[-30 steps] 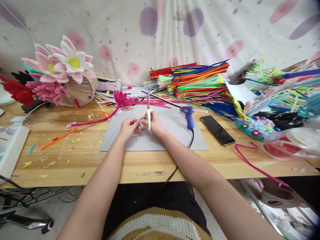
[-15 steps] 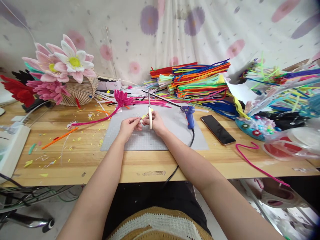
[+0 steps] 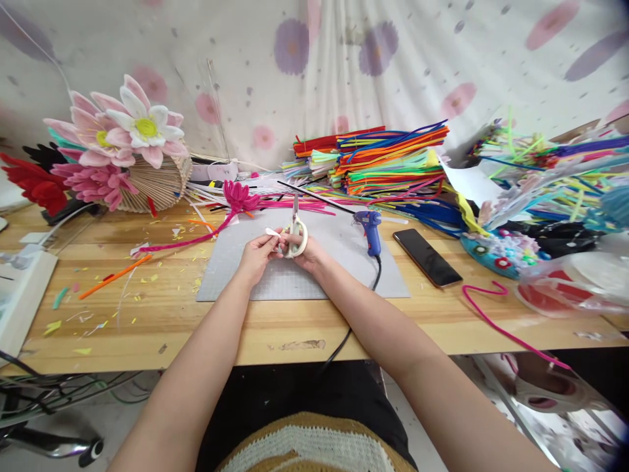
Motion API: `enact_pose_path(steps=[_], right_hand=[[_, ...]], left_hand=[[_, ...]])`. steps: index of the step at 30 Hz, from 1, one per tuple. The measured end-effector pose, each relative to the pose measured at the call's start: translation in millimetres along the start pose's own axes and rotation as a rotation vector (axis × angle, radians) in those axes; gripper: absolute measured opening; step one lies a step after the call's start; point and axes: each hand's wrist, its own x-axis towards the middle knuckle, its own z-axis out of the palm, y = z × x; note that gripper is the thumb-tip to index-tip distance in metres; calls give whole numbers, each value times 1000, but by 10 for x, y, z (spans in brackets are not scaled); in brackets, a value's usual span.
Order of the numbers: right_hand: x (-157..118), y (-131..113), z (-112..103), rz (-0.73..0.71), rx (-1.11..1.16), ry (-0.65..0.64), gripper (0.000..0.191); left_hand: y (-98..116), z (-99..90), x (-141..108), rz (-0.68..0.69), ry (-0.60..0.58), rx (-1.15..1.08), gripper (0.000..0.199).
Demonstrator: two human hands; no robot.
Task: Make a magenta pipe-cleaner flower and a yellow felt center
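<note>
My left hand (image 3: 256, 259) is closed in a pinch on a small white piece (image 3: 272, 231), whose rounded end sticks up past the fingertips. What it is made of is too small to tell. Close beside it, my right hand (image 3: 308, 254) grips a pair of scissors (image 3: 303, 244) with cream handles, the metal blades pointing away from me. The fingertips of both hands meet or nearly meet above the grey cutting mat (image 3: 246, 285).
On the mat's right lies a blue glue gun (image 3: 371, 236), beside a phone (image 3: 426, 257). Behind are a magenta pipe-cleaner flower (image 3: 239, 196) and pipe-cleaner bundles (image 3: 393, 157). Fluffy flowers (image 3: 132, 124) stand at left, near scattered scraps and an orange stick (image 3: 115, 276).
The scissors have turned in my right hand, so their handle loops now face me. The white piece now shows above my left fingers; the yellow bit between the hands is out of sight.
</note>
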Motion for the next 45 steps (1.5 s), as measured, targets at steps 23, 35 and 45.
enact_pose_path(steps=[23, 35, 45], right_hand=[[-128, -401, -195, -85, -838, -23, 38], [-191, -438, -220, 291, -529, -432, 49], [-156, -356, -233, 460, -600, -592, 61]], left_hand=[[31, -288, 162, 112, 422, 491, 20], [39, -403, 225, -45, 512, 740, 18], [24, -420, 253, -37, 516, 663, 16]])
